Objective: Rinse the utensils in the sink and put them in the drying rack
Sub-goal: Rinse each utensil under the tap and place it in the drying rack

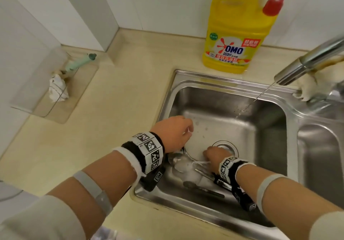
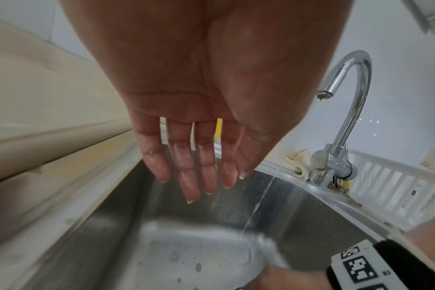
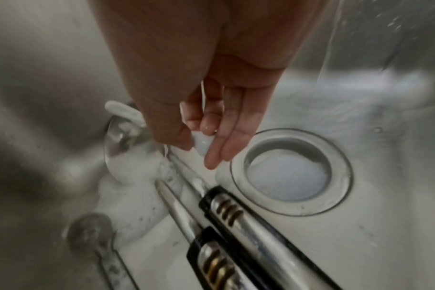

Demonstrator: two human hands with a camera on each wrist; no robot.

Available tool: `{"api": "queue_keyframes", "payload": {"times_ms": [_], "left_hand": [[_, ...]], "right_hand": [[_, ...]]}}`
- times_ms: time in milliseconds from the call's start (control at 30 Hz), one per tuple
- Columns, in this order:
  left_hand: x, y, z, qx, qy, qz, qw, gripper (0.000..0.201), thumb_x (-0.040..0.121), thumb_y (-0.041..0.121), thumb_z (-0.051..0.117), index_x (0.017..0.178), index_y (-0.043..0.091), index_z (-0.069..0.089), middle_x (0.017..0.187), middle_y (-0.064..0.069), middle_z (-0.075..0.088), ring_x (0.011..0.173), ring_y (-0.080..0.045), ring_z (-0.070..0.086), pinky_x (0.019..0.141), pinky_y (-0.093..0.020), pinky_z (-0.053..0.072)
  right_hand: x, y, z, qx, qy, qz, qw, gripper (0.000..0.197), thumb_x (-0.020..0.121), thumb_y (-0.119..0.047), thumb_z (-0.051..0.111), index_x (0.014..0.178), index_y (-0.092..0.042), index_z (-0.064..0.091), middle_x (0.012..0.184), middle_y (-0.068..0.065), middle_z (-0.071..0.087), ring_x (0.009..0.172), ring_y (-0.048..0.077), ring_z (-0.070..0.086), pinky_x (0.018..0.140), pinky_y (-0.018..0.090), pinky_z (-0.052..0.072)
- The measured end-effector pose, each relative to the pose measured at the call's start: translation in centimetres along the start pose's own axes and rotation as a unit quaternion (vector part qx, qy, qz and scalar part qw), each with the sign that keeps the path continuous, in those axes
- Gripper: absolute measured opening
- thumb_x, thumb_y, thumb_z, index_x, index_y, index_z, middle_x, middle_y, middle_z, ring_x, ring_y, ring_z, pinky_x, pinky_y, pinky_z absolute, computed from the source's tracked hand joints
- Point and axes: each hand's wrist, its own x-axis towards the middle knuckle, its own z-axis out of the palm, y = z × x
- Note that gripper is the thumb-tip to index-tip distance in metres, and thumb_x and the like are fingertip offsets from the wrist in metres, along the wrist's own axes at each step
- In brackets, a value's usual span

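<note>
Several soapy utensils lie in the front left of the steel sink point(image 1: 219, 94): a large metal spoon point(image 1: 178, 160) point(image 3: 122, 155), two steel pieces with black handles point(image 1: 221, 181) point(image 3: 238, 213), and a dark spoon point(image 1: 189, 184) point(image 3: 90, 231). My right hand point(image 1: 208, 154) point(image 3: 199, 145) reaches down beside the drain point(image 1: 225, 146) point(image 3: 291, 172) and pinches the rounded end of a white plastic utensil point(image 3: 202, 142) between thumb and fingers. My left hand point(image 1: 186, 133) point(image 2: 199, 182) hangs over the basin's left side, its wet fingers straight and holding nothing. The white drying rack point(image 2: 395, 186) stands right of the faucet.
A thin stream of water point(image 2: 261, 196) runs from the faucet point(image 1: 307, 62) point(image 2: 345, 98) into the basin. A yellow detergent bottle point(image 1: 236, 31) stands behind the sink. A rag point(image 1: 312, 83) lies at the faucet's base. A clear tray point(image 1: 55, 94) sits on the left counter.
</note>
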Motion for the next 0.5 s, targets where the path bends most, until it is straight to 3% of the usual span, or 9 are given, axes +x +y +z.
{"api": "queue_keyframes", "payload": {"times_ms": [67,133,200,233,300,333,367,433,500], "left_hand": [[0.8,0.7,-0.4,-0.020,-0.005,0.008,1.000,0.018,0.097,0.034,0.051,0.108,0.028,0.062,0.102,0.008,0.060,0.092,-0.015,0.061,0.088,-0.037,0.053],[2.0,1.5,-0.6,-0.046,-0.009,0.012,0.999,0.018,0.097,0.032,0.052,0.108,0.026,0.065,0.106,0.006,0.066,0.095,-0.015,0.062,0.089,-0.035,0.052],[3.4,2.4,-0.3,-0.073,-0.019,0.010,0.997,0.019,0.097,0.029,0.054,0.110,0.023,0.066,0.109,0.004,0.068,0.096,-0.013,0.062,0.090,-0.030,0.050],[4.3,2.7,0.1,-0.088,-0.025,0.005,0.996,0.018,0.097,0.028,0.055,0.110,0.022,0.067,0.110,0.003,0.069,0.096,-0.013,0.063,0.090,-0.030,0.050],[5.9,3.5,1.1,-0.139,-0.035,-0.014,0.990,0.018,0.095,0.024,0.058,0.110,0.019,0.066,0.105,-0.001,0.072,0.093,-0.015,0.067,0.090,-0.033,0.055],[6.6,4.1,1.5,-0.187,-0.045,-0.028,0.981,0.019,0.095,0.021,0.058,0.112,0.016,0.066,0.101,-0.004,0.072,0.089,-0.017,0.070,0.086,-0.035,0.057],[7.2,4.8,1.7,-0.255,-0.062,-0.044,0.964,0.022,0.095,0.017,0.059,0.116,0.012,0.064,0.099,-0.007,0.071,0.086,-0.018,0.070,0.080,-0.034,0.059],[8.1,6.5,1.9,-0.411,-0.096,-0.069,0.904,0.026,0.098,0.014,0.059,0.123,0.007,0.060,0.100,-0.011,0.067,0.082,-0.021,0.070,0.071,-0.028,0.059],[8.8,8.1,1.7,-0.515,-0.103,-0.071,0.848,0.025,0.100,0.015,0.057,0.123,0.007,0.061,0.101,-0.012,0.067,0.081,-0.022,0.071,0.071,-0.025,0.059]], "right_hand": [[-1.4,0.9,-0.9,0.086,0.053,0.023,0.995,0.009,0.079,-0.032,0.059,0.085,-0.025,0.061,0.094,0.001,0.067,0.090,0.026,0.065,0.078,0.032,0.054],[-3.1,1.8,-1.9,0.244,0.125,0.067,0.959,0.004,0.074,-0.027,0.061,0.073,-0.023,0.060,0.079,-0.003,0.069,0.077,0.022,0.066,0.071,0.032,0.057],[-5.1,2.5,-3.6,0.413,0.199,0.082,0.885,0.011,0.079,-0.015,0.065,0.070,-0.022,0.065,0.074,-0.002,0.072,0.072,0.017,0.070,0.073,0.034,0.060],[-6.1,2.8,-4.5,0.498,0.229,0.083,0.832,0.015,0.083,-0.008,0.064,0.073,-0.018,0.068,0.075,0.003,0.073,0.072,0.018,0.073,0.076,0.038,0.062],[-8.1,3.5,-6.4,0.632,0.256,0.079,0.727,0.017,0.092,0.000,0.056,0.086,-0.005,0.071,0.080,0.014,0.072,0.077,0.027,0.074,0.081,0.046,0.060],[-9.0,3.9,-7.3,0.665,0.268,0.076,0.693,0.019,0.095,0.000,0.053,0.093,-0.001,0.071,0.083,0.016,0.070,0.079,0.031,0.073,0.081,0.047,0.058],[-9.7,4.3,-8.2,0.683,0.282,0.071,0.670,0.021,0.097,0.000,0.051,0.098,0.002,0.071,0.085,0.018,0.069,0.080,0.032,0.073,0.080,0.046,0.058],[-10.8,5.2,-9.4,0.703,0.310,0.061,0.638,0.022,0.096,0.000,0.052,0.099,0.000,0.074,0.088,0.020,0.072,0.081,0.032,0.073,0.078,0.044,0.060],[-11.2,6.1,-10.1,0.706,0.328,0.056,0.625,0.023,0.094,0.000,0.055,0.096,-0.006,0.077,0.090,0.020,0.075,0.084,0.029,0.074,0.077,0.040,0.062]]}}
